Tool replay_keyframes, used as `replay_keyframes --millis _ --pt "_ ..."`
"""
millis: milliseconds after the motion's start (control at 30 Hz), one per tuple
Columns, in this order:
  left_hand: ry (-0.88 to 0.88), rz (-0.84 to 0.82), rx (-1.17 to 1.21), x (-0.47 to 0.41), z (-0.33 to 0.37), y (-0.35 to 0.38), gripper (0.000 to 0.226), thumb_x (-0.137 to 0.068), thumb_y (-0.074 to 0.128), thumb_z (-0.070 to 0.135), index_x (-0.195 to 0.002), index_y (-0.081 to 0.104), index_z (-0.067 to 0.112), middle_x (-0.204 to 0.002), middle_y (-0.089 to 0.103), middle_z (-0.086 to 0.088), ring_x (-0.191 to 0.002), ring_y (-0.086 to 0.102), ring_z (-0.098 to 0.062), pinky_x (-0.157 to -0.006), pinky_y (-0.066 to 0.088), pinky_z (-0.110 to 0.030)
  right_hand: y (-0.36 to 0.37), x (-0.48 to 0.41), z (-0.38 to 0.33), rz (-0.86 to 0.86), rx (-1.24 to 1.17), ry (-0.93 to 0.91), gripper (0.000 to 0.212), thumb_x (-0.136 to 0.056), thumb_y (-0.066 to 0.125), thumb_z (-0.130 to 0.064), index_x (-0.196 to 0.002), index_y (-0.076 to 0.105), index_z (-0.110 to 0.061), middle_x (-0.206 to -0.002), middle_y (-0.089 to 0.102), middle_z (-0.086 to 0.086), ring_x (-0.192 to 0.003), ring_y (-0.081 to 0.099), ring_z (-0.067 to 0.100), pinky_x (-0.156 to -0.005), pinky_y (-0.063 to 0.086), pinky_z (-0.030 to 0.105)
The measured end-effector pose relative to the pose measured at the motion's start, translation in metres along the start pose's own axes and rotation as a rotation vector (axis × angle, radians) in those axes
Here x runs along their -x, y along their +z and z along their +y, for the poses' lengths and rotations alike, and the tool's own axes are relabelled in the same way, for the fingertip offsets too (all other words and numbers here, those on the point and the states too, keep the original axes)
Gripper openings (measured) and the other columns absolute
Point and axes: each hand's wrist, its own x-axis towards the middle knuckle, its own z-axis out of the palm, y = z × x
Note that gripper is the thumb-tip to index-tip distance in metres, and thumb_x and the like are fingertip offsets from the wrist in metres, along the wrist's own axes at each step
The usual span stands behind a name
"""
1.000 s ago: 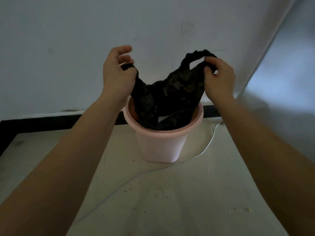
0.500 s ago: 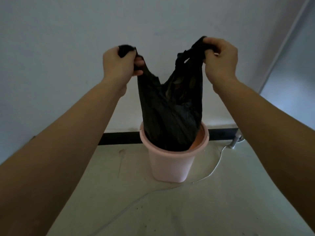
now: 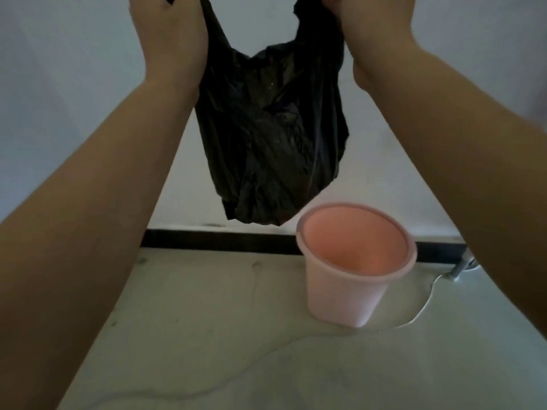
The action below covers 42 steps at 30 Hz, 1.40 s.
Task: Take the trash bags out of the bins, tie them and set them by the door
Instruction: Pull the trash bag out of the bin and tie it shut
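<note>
L hand (image 3: 168,34) at 11 o'clock in view: gripping one handle strap of black trash bag (image 3: 272,128). Back of hand is facing cam and fingers are running off the top edge, so can't tell finger curl; the plastic is bunching out of the fist.

R hand (image 3: 373,28) at 1 o'clock: clamping the other strap, fingers likewise cropped.

Bag is hanging free btwn both wrists, mouth sagging open btwn straps, lower half bulging. Contents not readable, film opaque.

Pink bin (image 3: 322,291) is standing upright on floor (image 3: 207,335) at 4 o'clock from bag bottom, bag fully above and apart from rim. Bin inside is showing bare pink wall only.

White cable (image 3: 424,309) is lying on floor, passing bin base from 6 to 3 o'clock.
</note>
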Motion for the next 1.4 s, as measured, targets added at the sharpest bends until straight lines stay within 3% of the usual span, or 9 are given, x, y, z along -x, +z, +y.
replay_keyframes --millis 167,367,533,667,833,933,1000,1233,1400 --pt "0.003 -0.050 -0.400 0.062 -0.063 -0.067 0.057 -0.096 0.047 0.022 -0.151 0.033 0.021 -0.128 0.046 0.022 -0.123 0.045 0.003 -0.106 0.034 -0.022 0.052 0.039 0.087 0.030 -0.089 -0.066 0.015 -0.073 0.065 -0.033 -0.086 0.069 -0.025 -0.090 0.074 0.000 -0.087 0.071 0.016 -0.085 0.059 0.044" --pt "-0.489 -0.325 -0.603 0.186 -0.170 -0.149 0.090 -0.087 0.058 0.004 -0.161 0.011 0.021 -0.146 0.046 -0.012 -0.131 0.048 -0.029 -0.109 0.040 -0.036 0.086 0.155 0.240 -0.204 0.123 0.405 0.014 -0.073 0.072 -0.036 -0.086 0.067 -0.033 -0.096 0.074 0.002 -0.095 0.072 0.022 -0.087 0.058 0.049" --pt "-0.519 -0.194 -0.452 0.240 -0.184 -0.183 0.109 -0.081 0.082 0.025 -0.159 0.007 0.029 -0.149 0.029 0.011 -0.141 0.035 -0.006 -0.116 0.036 -0.030 0.089 0.202 0.277 -0.313 -0.051 0.589 0.102 -0.073 0.087 -0.033 -0.153 0.025 -0.023 -0.135 0.047 -0.001 -0.105 0.062 0.008 -0.079 0.057 0.023" --pt "-0.434 0.007 -0.468 0.259 -0.188 -0.195 0.091 -0.076 0.086 0.026 -0.141 0.024 0.010 -0.143 0.043 -0.009 -0.131 0.050 -0.015 -0.108 0.047 -0.037 0.094 0.222 0.301 -0.446 0.289 0.568 0.147 -0.052 0.087 -0.065 -0.157 -0.008 -0.026 -0.164 0.000 -0.002 -0.149 0.018 0.023 -0.119 0.028 0.047" --pt "-0.641 0.034 -0.433 0.259 -0.205 -0.205 0.103 -0.074 0.086 0.041 -0.145 0.017 0.014 -0.141 0.049 -0.011 -0.127 0.054 -0.016 -0.108 0.048 -0.041 0.112 0.223 0.334 -0.532 0.448 0.498 0.127 -0.062 0.074 -0.076 -0.158 0.004 -0.029 -0.166 0.000 -0.001 -0.153 -0.001 0.020 -0.123 0.011 0.050" --pt "-0.770 0.071 -0.366 0.248 -0.211 -0.207 0.062 -0.091 0.070 0.038 -0.144 0.044 0.019 -0.129 0.064 -0.002 -0.117 0.062 -0.015 -0.105 0.050 -0.046 0.128 0.213 0.336 -0.479 0.318 0.454 0.060 -0.078 0.072 -0.062 -0.125 0.061 -0.026 -0.143 0.052 0.004 -0.134 0.044 0.008 -0.114 0.037 0.039" --pt "-0.742 0.118 -0.368 0.236 -0.209 -0.203 0.022 -0.097 0.060 0.041 -0.106 0.071 0.024 -0.105 0.073 0.003 -0.101 0.069 -0.015 -0.097 0.055 -0.047 0.132 0.206 0.326 -0.385 0.112 0.477 0.027 -0.088 0.072 -0.040 -0.097 0.070 -0.014 -0.105 0.072 0.006 -0.087 0.064 -0.001 -0.090 0.054 0.030" --pt "-0.924 0.309 0.156 0.219 -0.195 -0.160 0.041 -0.100 0.049 0.052 -0.078 0.049 0.017 -0.053 0.045 0.002 -0.051 0.049 -0.016 -0.069 0.058 -0.039 0.101 0.187 0.325 -0.203 0.142 0.391 0.024 -0.094 0.067 -0.030 -0.097 0.063 -0.006 -0.090 0.069 0.010 -0.082 0.062 0.012 -0.073 0.047 0.029" --pt "-1.045 -0.035 0.245 0.241 -0.192 -0.138 0.042 -0.084 0.077 0.034 -0.111 0.052 0.012 -0.053 0.038 0.010 -0.046 0.043 -0.007 -0.062 0.049 -0.027 0.066 0.178 0.329 -0.394 0.202 0.351 0.025 -0.096 0.064 -0.021 -0.100 0.057 0.003 -0.086 0.060 0.013 -0.076 0.052 0.010 -0.062 0.039 0.018"
